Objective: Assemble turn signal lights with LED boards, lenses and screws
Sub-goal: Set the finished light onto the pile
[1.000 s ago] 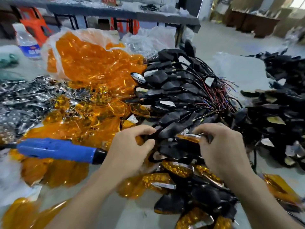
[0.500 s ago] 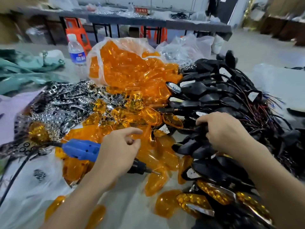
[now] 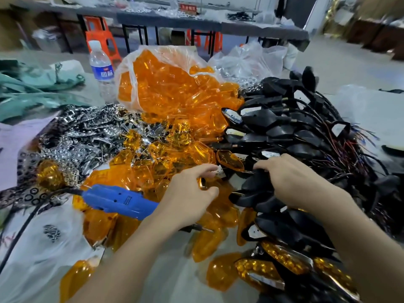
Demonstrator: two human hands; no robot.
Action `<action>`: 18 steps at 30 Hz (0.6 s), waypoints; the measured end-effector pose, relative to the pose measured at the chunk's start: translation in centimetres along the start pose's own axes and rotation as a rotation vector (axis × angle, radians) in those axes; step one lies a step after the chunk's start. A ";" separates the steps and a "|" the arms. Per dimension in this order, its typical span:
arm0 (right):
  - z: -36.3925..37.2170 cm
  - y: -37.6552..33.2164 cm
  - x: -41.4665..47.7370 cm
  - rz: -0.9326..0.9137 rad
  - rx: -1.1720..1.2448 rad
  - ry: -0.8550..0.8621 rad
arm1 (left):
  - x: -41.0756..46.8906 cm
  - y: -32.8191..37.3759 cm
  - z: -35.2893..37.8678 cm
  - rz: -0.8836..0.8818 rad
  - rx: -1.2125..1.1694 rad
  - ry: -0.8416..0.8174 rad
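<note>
**Inspector:** Edges and free room?

**Assessor:** The only bare tabletop (image 3: 172,278) is a strip at the lower centre of the frame. It runs between the white plastic sheet (image 3: 43,254) at lower left and the assembled lights (image 3: 282,259) at lower right. The far edge is hidden behind stock.

**Inspector:** Hands?

**Assessor:** The left hand (image 3: 190,200) is at centre over the loose orange lenses (image 3: 153,167), fingers released, with forefinger and thumb apart. The right hand (image 3: 293,182) lies on the black housings (image 3: 290,125), its fingers bent down over one. I cannot tell whether it grips, because the fingertips are hidden.

**Inspector:** The task's stock?

**Assessor:** The lenses spill from a clear bag (image 3: 157,84) at upper centre down to the hands. The housings (with tangled wires) fill the right half.

**Inspector:** Obstructions?

**Assessor:** A blue screwdriver (image 3: 120,201) lies across the lenses at centre left, its front end under the left wrist and its black cable (image 3: 26,221) trailing to the lower left edge. Chrome reflectors (image 3: 76,136) are heaped at the left. A water bottle (image 3: 101,66) stands upright just left of the bag, and green cloth (image 3: 32,88) lies at upper left.
</note>
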State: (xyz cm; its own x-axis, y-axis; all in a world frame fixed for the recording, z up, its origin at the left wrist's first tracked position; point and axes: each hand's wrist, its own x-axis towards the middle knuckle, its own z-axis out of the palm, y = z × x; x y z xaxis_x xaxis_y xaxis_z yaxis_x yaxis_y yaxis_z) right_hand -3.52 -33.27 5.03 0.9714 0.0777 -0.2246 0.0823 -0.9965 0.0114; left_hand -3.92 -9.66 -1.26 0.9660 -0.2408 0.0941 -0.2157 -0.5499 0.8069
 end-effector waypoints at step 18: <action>-3.7 -14.6 0.2 -0.138 1.527 0.099 | 0.9 0.3 -6.3 -0.122 -1.395 -0.068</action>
State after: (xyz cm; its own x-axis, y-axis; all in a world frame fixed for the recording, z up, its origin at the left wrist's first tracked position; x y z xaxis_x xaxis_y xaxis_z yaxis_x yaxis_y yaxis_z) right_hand -3.71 -18.61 8.47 0.9911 0.1092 -0.0757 -0.0700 -0.0552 -0.9960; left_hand -2.20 -4.99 2.77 0.9507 -0.3099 -0.0134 0.2246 0.6578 0.7189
